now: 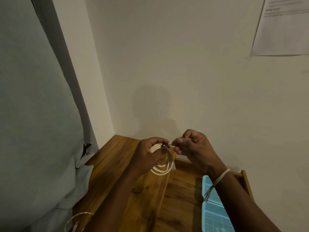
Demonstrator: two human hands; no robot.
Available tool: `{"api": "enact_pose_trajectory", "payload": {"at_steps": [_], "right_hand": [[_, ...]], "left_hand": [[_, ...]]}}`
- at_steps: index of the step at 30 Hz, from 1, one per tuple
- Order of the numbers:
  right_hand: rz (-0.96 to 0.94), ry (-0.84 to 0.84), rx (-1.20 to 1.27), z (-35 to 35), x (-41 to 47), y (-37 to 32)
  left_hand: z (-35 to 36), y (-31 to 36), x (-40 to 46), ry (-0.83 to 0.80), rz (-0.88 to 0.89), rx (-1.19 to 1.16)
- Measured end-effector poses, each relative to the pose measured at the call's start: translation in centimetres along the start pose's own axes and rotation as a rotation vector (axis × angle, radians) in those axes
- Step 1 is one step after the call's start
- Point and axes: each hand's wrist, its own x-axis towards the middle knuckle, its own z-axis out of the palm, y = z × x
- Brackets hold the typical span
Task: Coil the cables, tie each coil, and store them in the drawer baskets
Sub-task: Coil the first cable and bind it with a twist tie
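2 hands work close together above the wooden drawer (pixel 184 186): the left hand (pixel 147 153) grips a white cable coil (pixel 161 169) through its loop, while the right hand (pixel 192 146) pinches a thin dark tie (pixel 168 144) at the coil's top. 2 blue baskets (pixel 214 213) sit in the drawer, lower right.

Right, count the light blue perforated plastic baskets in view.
2. One light blue perforated plastic basket sits in the open wooden drawer, partly behind the right forearm; the second basket lies nearer the camera, directly below it. More may be hidden under the arm or out of frame.
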Motion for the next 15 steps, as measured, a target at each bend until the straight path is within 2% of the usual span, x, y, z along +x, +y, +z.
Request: {"api": "enact_pose_trajectory", "payload": {"at_steps": [4, 8, 10, 13, 15], "right_hand": [[0.0, -0.028, 0.151, -0.2, -0.3, -0.4], [-0.022, 0.01, 0.123, -0.4, 0.0, -1.0], [-0.061, 0.014, -0.159, -0.4, 0.3, -1.5], [-0.154, -0.087, -0.746, -0.3, 0.7, -2.7], [-0.209, -0.146, -0.98, 0.1, 0.7, -3.5]], "left_hand": [[-0.2, 0.2, -0.3, 0.007, 0.003, -0.036], [-0.6, 0.5, -0.5, -0.031, 0.024, -0.109], [-0.8, 0.7, -0.6, -0.025, 0.035, -0.12], [-1.2, 0.8, -0.6, -0.013, 0.052, -0.104], [-1.4, 0.9, -0.5, -0.012, 0.071, -0.091]]}}
